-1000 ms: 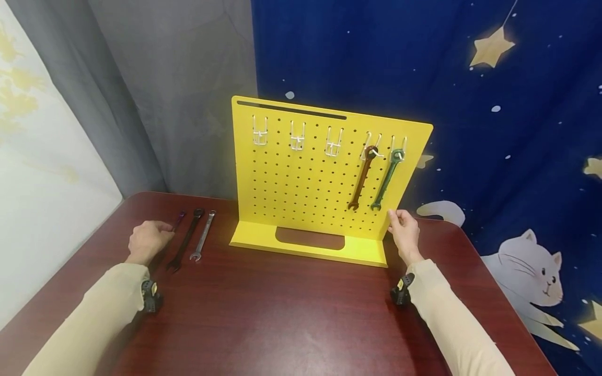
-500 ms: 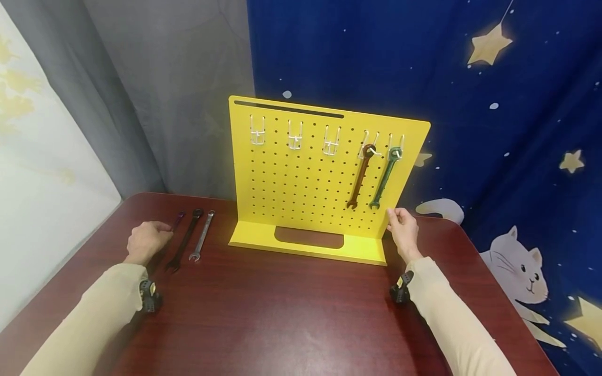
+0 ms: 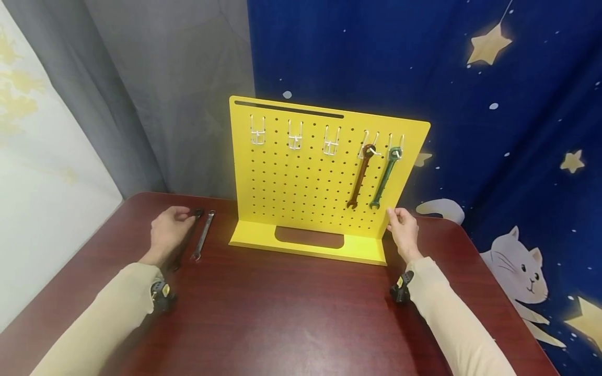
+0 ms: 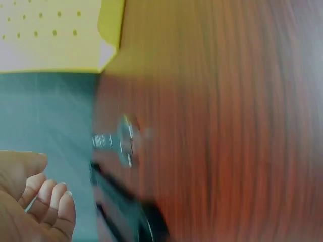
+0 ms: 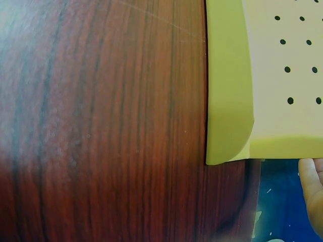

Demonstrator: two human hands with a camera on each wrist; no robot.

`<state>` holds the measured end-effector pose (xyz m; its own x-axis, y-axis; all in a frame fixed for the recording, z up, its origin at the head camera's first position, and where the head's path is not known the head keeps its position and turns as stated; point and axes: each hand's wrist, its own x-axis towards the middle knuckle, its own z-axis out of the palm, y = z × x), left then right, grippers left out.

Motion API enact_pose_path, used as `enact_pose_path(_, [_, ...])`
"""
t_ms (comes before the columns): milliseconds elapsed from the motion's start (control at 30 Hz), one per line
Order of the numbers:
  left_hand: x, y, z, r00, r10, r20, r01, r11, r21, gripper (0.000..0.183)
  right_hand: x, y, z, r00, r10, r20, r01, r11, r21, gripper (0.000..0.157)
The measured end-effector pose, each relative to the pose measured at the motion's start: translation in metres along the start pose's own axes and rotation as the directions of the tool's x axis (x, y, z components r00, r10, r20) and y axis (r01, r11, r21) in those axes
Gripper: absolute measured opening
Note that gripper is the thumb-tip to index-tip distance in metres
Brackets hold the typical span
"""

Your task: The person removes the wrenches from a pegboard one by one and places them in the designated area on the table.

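My left hand (image 3: 169,230) is at the far left of the table, fingers curled, fingertips right at the head of a black wrench (image 3: 198,213). In the head view this hand covers the spot where a purple wrench lay; whether it holds that wrench, I cannot tell. A silver wrench (image 3: 203,236) lies just to the right; it looks blurred in the left wrist view. My right hand (image 3: 404,232) grips the right edge of a yellow pegboard (image 3: 301,193), thumb at the front. A brown-red wrench (image 3: 360,177) and a green wrench (image 3: 385,178) hang from its right-hand hooks.
Several white wire hooks (image 3: 294,137) line the top of the pegboard, those on the left without tools. The board's foot (image 3: 254,239) stands on the red-brown table (image 3: 291,313) near its back edge. Grey and blue curtains (image 3: 329,47) hang behind.
My left hand has moved right, from the purple wrench over to the black one, and the purple wrench has gone out of sight. My right hand has stayed at the board's edge.
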<state>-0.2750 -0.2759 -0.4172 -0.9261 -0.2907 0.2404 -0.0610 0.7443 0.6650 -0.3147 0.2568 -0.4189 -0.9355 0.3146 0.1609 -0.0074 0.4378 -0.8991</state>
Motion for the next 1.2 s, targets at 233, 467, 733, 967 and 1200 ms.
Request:
enact_pose_path(233, [-0.008,0.035,0.022,0.999,0.051,0.006,-0.049,0.989,-0.143,0.033,0.0,0.001,0.001,1.0,0.002,-0.016,-0.003,1.0,-0.01,0.042])
enact_pose_path(467, [-0.015,0.067,0.045,0.995,0.101,0.003,-0.097,0.964,-0.246,0.032,0.002,0.002,0.001,0.999,-0.024,-0.039,0.024,1.0,-0.006,0.04])
enact_pose_path(733, [-0.027,0.103,0.069,0.984,0.176,0.022,-0.152,0.898,-0.414,0.032,0.002,0.005,0.001,0.999,-0.014,-0.037,0.013,0.999,-0.029,0.042])
enact_pose_path(967, [-0.036,0.134,0.089,0.978,0.198,0.068,-0.137,0.851,-0.506,0.031,0.002,0.006,0.001,1.0,-0.005,-0.019,0.005,1.0,-0.018,0.044])
enact_pose_path(1200, [-0.043,0.161,0.109,0.967,0.241,0.082,-0.15,0.798,-0.583,0.031,0.003,0.004,0.002,1.0,-0.007,-0.015,0.007,1.0,-0.014,0.045])
